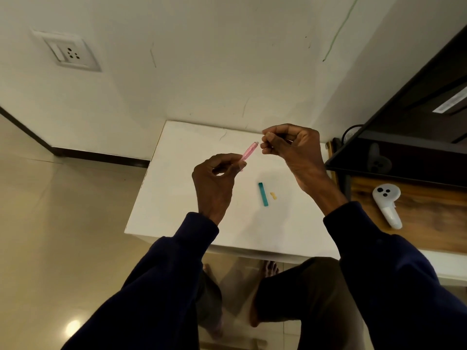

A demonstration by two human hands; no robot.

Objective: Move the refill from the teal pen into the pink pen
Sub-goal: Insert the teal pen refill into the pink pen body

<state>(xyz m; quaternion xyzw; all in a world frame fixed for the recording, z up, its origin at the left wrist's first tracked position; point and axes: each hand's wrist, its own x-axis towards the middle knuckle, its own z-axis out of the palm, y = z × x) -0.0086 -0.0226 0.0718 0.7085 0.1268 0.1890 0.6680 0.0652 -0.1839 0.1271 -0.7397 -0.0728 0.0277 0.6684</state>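
Note:
My left hand (216,179) is raised above the white table (177,198) and pinches the lower end of the pink pen barrel (249,150), which slants up to the right. My right hand (290,147) has its fingertips closed right at the barrel's upper tip; something thin may be pinched there, but the fingers hide it. A teal pen piece (263,194) lies flat on the table below both hands. A small yellow part (273,195) rests just to its right.
A white handheld controller (386,203) lies on the wooden desk (429,213) to the right, under a dark shelf (404,147). The table stands against the white wall, which has a socket (67,51). My legs and bare feet show below the table's front edge.

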